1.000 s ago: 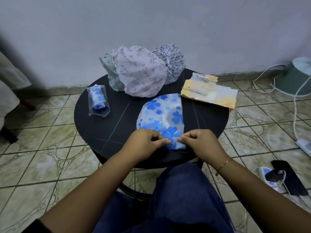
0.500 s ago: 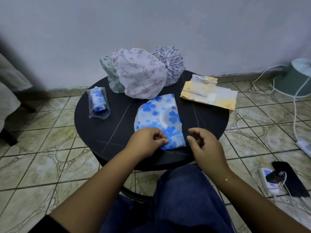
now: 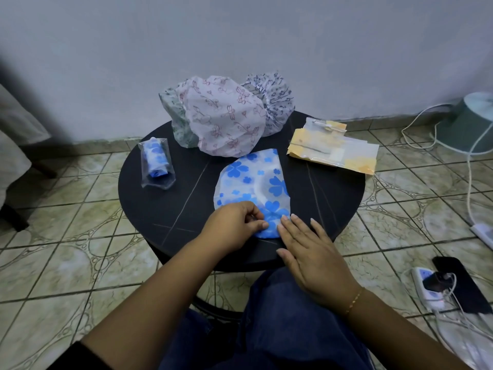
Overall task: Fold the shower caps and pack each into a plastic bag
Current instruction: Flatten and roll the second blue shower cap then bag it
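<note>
Blue-flowered cap (image 3: 253, 182) under left hand (image 3: 234, 225) (pinching).

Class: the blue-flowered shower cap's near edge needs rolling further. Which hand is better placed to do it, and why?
Probably the left hand: it pinches the blue-flowered shower cap at its near edge. The right hand lies flat.

Bare table (image 3: 170, 209) lies between the packed bag (image 3: 157, 162) and the blue cap (image 3: 253, 180); the cap pile (image 3: 224, 118) blocks the back.
</note>
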`<state>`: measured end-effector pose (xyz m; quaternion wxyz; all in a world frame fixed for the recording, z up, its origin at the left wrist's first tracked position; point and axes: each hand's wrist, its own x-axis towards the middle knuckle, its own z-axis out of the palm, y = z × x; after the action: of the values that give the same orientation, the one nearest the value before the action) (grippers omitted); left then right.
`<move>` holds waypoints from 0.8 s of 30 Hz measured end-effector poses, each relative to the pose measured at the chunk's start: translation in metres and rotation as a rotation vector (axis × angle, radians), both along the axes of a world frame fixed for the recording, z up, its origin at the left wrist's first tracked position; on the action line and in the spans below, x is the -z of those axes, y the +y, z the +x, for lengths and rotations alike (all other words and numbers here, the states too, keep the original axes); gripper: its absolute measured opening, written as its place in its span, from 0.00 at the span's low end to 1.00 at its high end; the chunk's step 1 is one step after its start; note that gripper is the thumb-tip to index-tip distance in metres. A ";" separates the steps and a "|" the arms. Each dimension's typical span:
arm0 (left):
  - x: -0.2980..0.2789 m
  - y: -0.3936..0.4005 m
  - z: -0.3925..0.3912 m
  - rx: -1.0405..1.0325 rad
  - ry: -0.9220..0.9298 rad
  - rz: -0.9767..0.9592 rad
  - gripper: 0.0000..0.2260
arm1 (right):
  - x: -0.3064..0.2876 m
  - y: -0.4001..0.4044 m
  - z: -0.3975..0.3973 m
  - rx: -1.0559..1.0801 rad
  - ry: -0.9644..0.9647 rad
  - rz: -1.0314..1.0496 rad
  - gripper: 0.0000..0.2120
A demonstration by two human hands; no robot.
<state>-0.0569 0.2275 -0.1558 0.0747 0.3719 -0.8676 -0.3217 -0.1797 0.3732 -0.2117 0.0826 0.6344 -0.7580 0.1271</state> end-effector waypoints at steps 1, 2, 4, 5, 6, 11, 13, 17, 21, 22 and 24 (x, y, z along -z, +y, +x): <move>0.001 -0.001 0.001 0.014 -0.003 -0.029 0.04 | -0.001 0.000 0.000 0.003 -0.010 0.003 0.29; 0.001 -0.001 0.002 0.033 -0.001 -0.065 0.05 | -0.002 -0.001 0.001 0.004 -0.024 0.006 0.29; 0.005 -0.002 0.005 0.079 0.018 -0.137 0.07 | -0.004 -0.001 0.000 0.003 -0.068 0.004 0.30; 0.007 -0.001 0.007 0.107 0.037 -0.165 0.06 | -0.004 -0.001 -0.001 0.002 -0.098 -0.003 0.30; 0.009 -0.001 0.010 0.136 0.062 -0.184 0.05 | -0.004 -0.001 -0.002 0.000 -0.127 -0.015 0.30; 0.020 0.001 0.023 0.209 0.139 -0.261 0.06 | -0.011 -0.004 -0.003 -0.016 -0.266 -0.056 0.31; 0.022 0.002 0.027 0.241 0.149 -0.312 0.08 | -0.013 -0.004 -0.004 -0.017 -0.326 -0.040 0.33; 0.016 0.002 0.027 0.285 0.064 -0.358 0.15 | -0.015 -0.008 -0.006 -0.001 -0.404 -0.093 0.32; 0.006 -0.001 0.018 0.332 0.003 -0.421 0.13 | -0.018 -0.010 -0.017 -0.001 -0.503 -0.111 0.23; 0.005 -0.002 0.017 0.349 -0.001 -0.417 0.12 | -0.019 -0.009 -0.021 -0.005 -0.526 -0.125 0.21; 0.003 -0.005 0.016 0.375 -0.016 -0.388 0.12 | -0.022 -0.008 -0.025 0.001 -0.533 -0.153 0.19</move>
<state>-0.0407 0.2227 -0.1592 0.0765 0.1859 -0.9673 -0.1549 -0.2044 0.3653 -0.1898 -0.0718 0.5700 -0.7416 0.3464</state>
